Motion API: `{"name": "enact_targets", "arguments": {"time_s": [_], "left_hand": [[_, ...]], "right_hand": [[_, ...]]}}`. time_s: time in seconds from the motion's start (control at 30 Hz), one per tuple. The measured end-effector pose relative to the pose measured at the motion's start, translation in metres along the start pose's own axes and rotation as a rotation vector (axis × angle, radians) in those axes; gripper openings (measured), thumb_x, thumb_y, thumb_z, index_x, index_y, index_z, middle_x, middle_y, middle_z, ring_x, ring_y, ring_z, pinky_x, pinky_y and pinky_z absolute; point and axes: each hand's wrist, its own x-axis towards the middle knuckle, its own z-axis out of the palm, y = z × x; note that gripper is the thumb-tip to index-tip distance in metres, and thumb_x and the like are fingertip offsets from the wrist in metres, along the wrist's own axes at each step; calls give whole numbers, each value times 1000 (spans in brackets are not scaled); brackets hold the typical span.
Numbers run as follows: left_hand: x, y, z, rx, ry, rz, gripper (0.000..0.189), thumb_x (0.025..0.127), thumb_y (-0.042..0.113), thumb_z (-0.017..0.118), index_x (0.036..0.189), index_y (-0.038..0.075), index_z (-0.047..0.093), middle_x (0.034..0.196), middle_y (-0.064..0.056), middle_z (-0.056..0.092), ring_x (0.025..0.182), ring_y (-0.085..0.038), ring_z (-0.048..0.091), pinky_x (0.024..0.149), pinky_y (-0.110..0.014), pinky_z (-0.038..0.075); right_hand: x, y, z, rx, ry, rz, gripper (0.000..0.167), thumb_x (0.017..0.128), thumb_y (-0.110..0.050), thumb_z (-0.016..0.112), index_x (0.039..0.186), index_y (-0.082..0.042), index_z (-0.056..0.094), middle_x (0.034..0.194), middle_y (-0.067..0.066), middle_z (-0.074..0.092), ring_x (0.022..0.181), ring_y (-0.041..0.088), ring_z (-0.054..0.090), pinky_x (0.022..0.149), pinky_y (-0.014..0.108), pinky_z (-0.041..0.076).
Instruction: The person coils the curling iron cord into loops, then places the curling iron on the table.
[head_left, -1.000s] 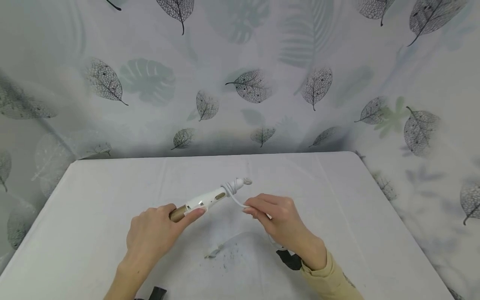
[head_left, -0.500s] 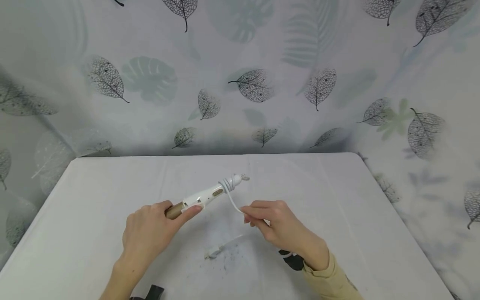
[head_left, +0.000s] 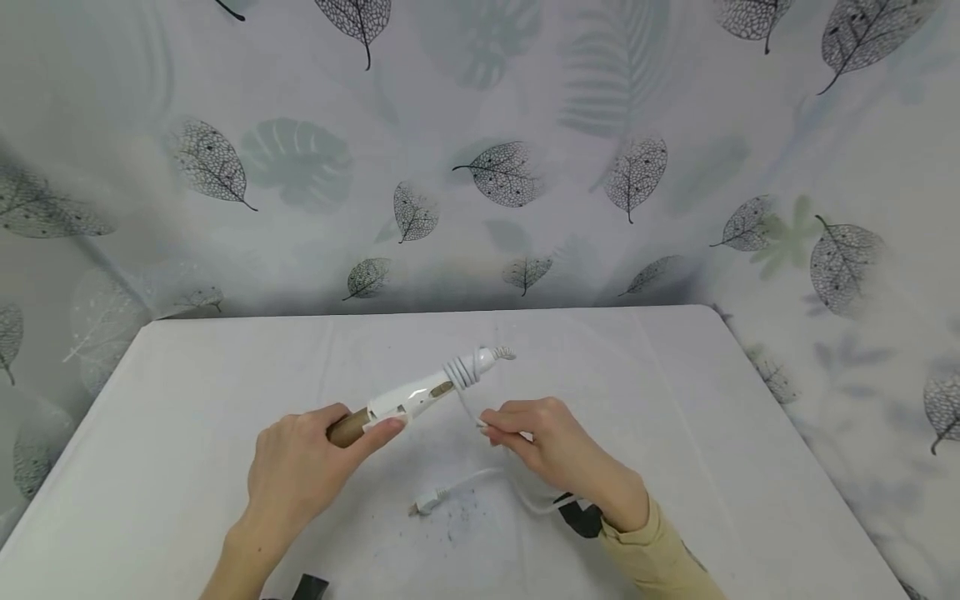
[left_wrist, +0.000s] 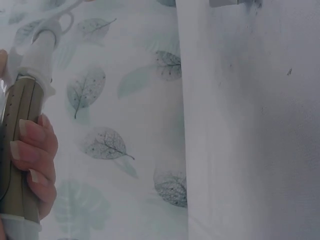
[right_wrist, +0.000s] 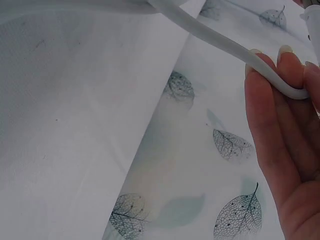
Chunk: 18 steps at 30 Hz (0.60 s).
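My left hand (head_left: 300,467) grips the gold-brown barrel of a white and gold hair iron (head_left: 405,398), with the thumb lying along its white part. In the left wrist view, several curled fingers (left_wrist: 37,142) wrap the slotted barrel. The iron tilts up to the right above the table. Several turns of its white power cord (head_left: 461,371) circle the handle near the far end. My right hand (head_left: 551,442) pinches the cord just below those turns. In the right wrist view, the cord (right_wrist: 215,37) passes over the fingers. The cord's plug (head_left: 427,502) lies on the table.
The white-covered table (head_left: 225,367) stands against a leaf-patterned curtain (head_left: 450,108) at the back and sides. Dark smudges (head_left: 457,517) mark the cloth beside the plug. Slack cord (head_left: 532,504) runs under the right hand. Black straps (head_left: 581,517) show near both wrists.
The right hand has moved slightly left and down, still pinching the cord. Cord turns on the handle now look more spread out, and more slack cord shows beside the plug.
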Motion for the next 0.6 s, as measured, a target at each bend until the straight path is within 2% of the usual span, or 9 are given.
{"name": "enact_targets", "arguments": {"time_s": [0.13,0.33,0.47,0.57,0.6], "left_hand": [[-1,2,0,-10,18,26,60,78,67,72,58,21,40,53,12,21,48,-7,24,45,-26,23],[-2,1,1,-32,35,98,51,77,63,76,60,23,47,53,14,22,48,-4,24,45,-24,21],[-3,-1,2,-49,44,169,48,75,59,79,61,26,48,53,17,22,48,0,22,45,-22,20],[-4,-3,4,-63,31,228,45,75,58,80,62,29,49,54,19,22,48,3,23,45,-21,20],[-4,-3,5,-69,23,249,45,75,58,80,62,29,48,54,20,21,48,3,22,45,-20,20]], "right_hand": [[0,3,2,-10,25,24,21,84,2,75,104,-2,76,77,-3,69,67,5,64,60,13,44],[1,4,5,-11,-18,36,27,86,11,69,111,3,73,90,4,72,81,13,71,69,17,52],[1,5,5,-12,-54,110,25,88,14,64,107,1,74,94,6,73,86,17,72,75,23,56],[0,6,5,-21,-73,172,20,88,11,65,101,-3,74,95,4,74,89,15,72,79,26,56],[-1,6,5,-24,-74,193,18,88,10,66,99,-3,74,94,5,75,84,12,70,77,25,56]]}}
